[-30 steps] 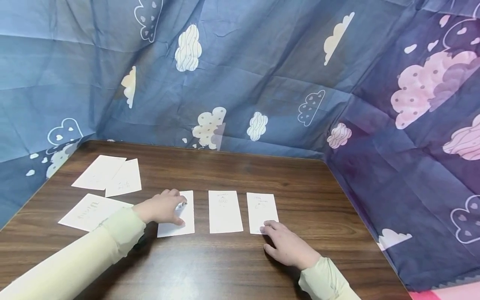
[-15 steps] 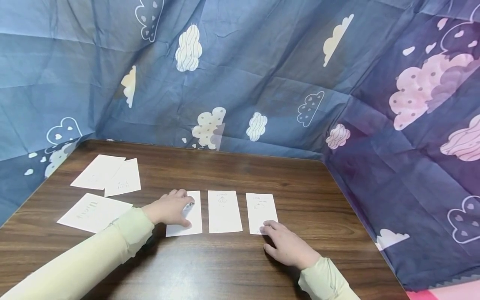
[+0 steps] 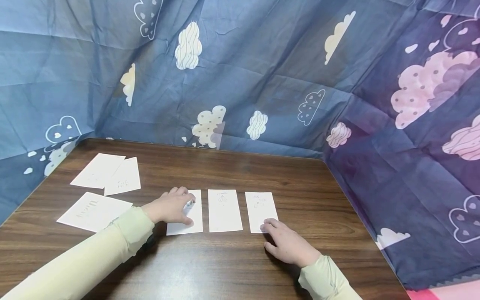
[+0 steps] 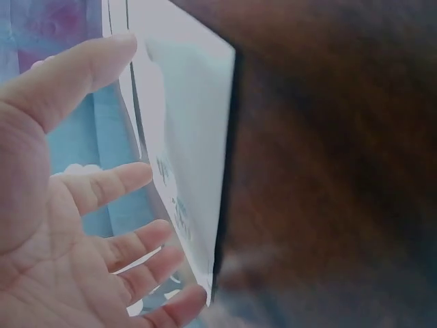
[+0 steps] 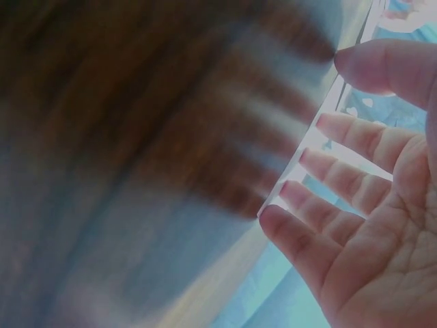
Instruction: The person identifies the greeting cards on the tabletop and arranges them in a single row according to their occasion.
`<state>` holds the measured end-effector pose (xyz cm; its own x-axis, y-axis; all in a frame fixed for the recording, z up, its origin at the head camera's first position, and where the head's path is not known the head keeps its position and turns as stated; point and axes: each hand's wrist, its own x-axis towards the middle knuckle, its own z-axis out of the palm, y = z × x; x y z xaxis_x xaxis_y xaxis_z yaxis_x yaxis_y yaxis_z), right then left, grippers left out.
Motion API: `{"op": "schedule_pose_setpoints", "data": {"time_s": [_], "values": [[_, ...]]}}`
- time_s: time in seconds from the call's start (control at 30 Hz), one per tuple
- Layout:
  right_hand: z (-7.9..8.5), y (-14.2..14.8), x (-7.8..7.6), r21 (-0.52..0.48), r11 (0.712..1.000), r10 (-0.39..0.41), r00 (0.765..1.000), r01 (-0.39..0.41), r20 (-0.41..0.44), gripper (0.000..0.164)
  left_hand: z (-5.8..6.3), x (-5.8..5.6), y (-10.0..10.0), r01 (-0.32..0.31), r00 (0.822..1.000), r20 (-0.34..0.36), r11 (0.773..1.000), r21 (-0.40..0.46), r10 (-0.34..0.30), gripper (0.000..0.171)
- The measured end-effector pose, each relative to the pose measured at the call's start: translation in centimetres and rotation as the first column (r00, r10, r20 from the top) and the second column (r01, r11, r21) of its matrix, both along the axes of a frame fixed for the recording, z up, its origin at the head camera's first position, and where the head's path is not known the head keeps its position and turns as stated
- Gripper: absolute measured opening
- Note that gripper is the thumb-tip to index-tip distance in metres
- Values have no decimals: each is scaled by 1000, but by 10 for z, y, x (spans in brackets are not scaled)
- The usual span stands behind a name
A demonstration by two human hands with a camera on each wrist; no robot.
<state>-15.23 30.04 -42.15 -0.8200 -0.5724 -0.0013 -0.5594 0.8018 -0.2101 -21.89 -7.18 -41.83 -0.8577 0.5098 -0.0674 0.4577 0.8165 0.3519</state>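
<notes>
Set-out row: left card (image 3: pixel 196 218), middle card (image 3: pixel 225 214) and right card (image 3: pixel 258 208), flat on the bench (image 3: pixel 318 196), side by side, narrowly apart; alignment judged nearly complete. Outside the row, to the person's left: one askew card (image 3: pixel 90 210), partly behind the sleeve (image 3: pixel 133 229); farther back, rear card (image 3: pixel 97 170) and small card (image 3: pixel 125 177), touching. Whether these await placing cannot be told. Left hand (image 3: pixel 170 207): fingers (image 4: pixel 106 190) spread and extended, tips on left card, nothing gripped. Right hand (image 3: pixel 288 243): fingers (image 5: pixel 365 142) loosely extended, tips at right card's near right corner, nothing gripped.
</notes>
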Motion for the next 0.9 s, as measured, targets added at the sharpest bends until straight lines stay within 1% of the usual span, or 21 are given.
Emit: {"op": "schedule_pose_setpoints", "data": {"time_s": [0.1,0.2,0.33,0.47,0.53,0.67,0.8,0.9], "values": [[0,0,0,2,1000,5,1000,-5,-3,35,-1,-1,-6,-22,1000,-13,1000,2,22,63],[-1,1,0,6,1000,3,1000,-3,3,35,-2,-2,-17,-64,998,-18,998,6,64,62],[-1,1,0,9,1000,-6,1000,5,13,35,1,1,-37,-125,991,-43,992,7,125,58],[-1,0,1,9,1000,-7,1000,7,9,35,2,5,-60,-189,979,-71,982,5,189,56],[-2,0,1,10,1000,1,1000,-1,3,34,2,8,-73,-230,969,-96,973,-2,229,56],[-4,-2,1,7,1000,22,1000,-21,-5,34,5,18,-105,-331,938,-118,943,-28,326,58],[-4,-2,1,5,1000,6,1000,-6,13,35,11,25,-134,-401,914,-86,915,-46,397,62],[-4,-1,2,3,1000,-12,999,12,30,35,13,28,-148,-452,892,-52,890,-64,449,71]]}}
